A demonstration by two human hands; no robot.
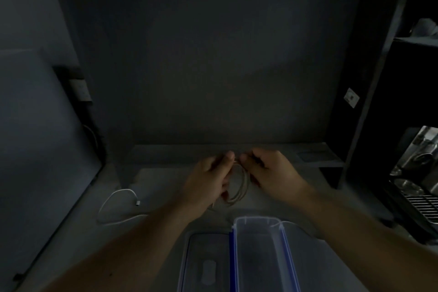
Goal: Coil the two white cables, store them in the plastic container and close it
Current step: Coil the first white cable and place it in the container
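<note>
Both hands hold one white cable (pixel 242 187) in loops above the grey counter. My left hand (pixel 208 180) grips the coil from the left, thumb near the top. My right hand (pixel 272 170) pinches the cable at the top of the loop. A second white cable (pixel 113 206) lies loose on the counter to the left, its plug end pointing down. The clear plastic container (pixel 258 258) with blue edges stands open near the front, below my hands. Its lid (pixel 206 265) lies flat on the container's left side.
A dark wall panel rises behind the counter (pixel 166 182), with a low ledge (pixel 315 156) at its foot. A metal coffee machine (pixel 417 173) stands at the right edge. A socket plate (pixel 351 97) sits on the dark right side panel.
</note>
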